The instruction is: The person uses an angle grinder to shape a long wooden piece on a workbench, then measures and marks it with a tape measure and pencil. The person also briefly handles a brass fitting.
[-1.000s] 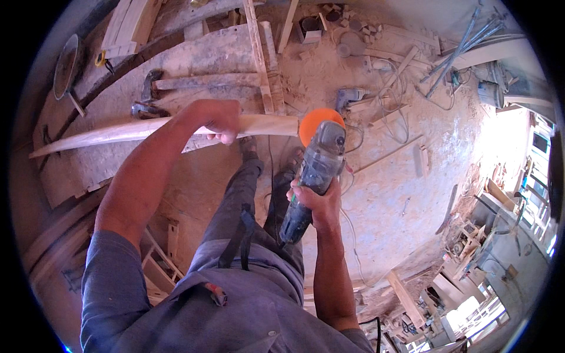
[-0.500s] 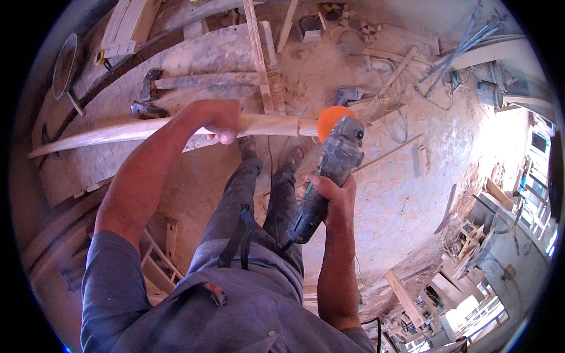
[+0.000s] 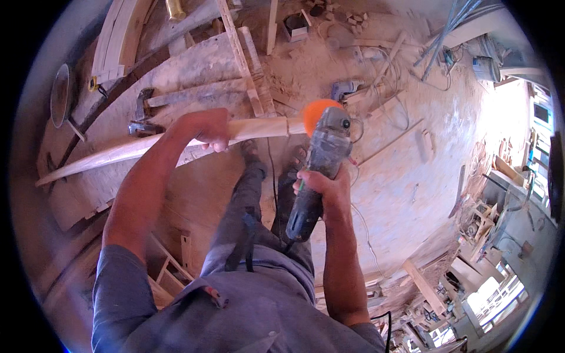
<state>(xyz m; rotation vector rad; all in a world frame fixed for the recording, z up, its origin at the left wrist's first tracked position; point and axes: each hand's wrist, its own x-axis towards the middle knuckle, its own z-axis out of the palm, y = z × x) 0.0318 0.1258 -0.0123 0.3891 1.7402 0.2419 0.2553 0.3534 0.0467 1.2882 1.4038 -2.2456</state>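
Note:
My left hand is closed around a long pale wooden piece, which slants away toward the left over the workbench. In my right hand is a dark angle grinder, gripped by its body with the head pointing away from me. Its orange disc is at the right end of the wood, where it seems to touch; the exact contact is hidden by the grinder head. A hammer and a second dark tool, perhaps a clamp or plane, lie just beyond the wood.
The workbench extends at the far left, with stacked boards and a round metal pan. A blue-grey power tool and looped cables lie on the dusty floor. Wood scraps pile up at the lower right.
The grinder and its disc have shifted slightly left and nearer along with my right hand. My left hand stays on the wood. The whole view has also shifted a little.

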